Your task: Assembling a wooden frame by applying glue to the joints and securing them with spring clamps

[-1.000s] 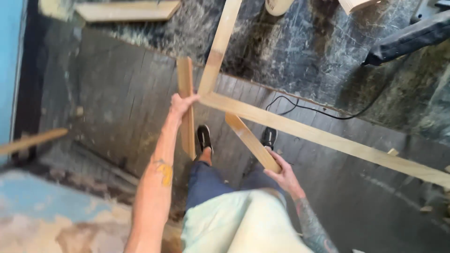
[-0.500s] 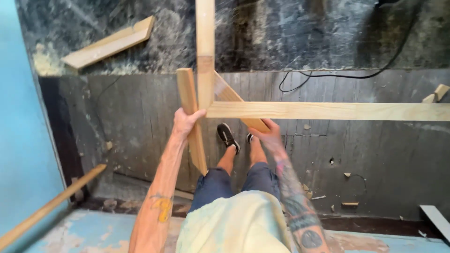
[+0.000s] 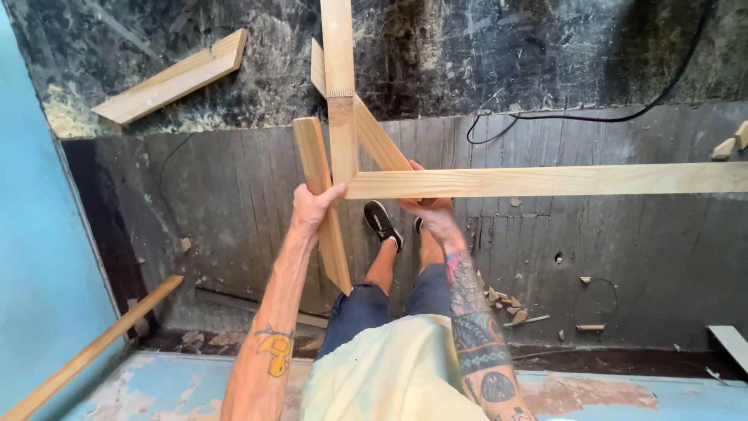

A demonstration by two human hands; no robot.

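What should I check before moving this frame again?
1. Left hand grips the loose slat and touches the frame corner: ok.
2. Right hand is on the diagonal brace, under the long rail: ok.
3. Corner joint tight: cannot tell, no fasteners visible.
4. Far end of the rail: cannot tell, it runs out of view.
5. Floor near the shoes: not ok, wood scraps and a black cable lie close by.
6. Upright piece top end: cannot tell, cut off by the picture edge.
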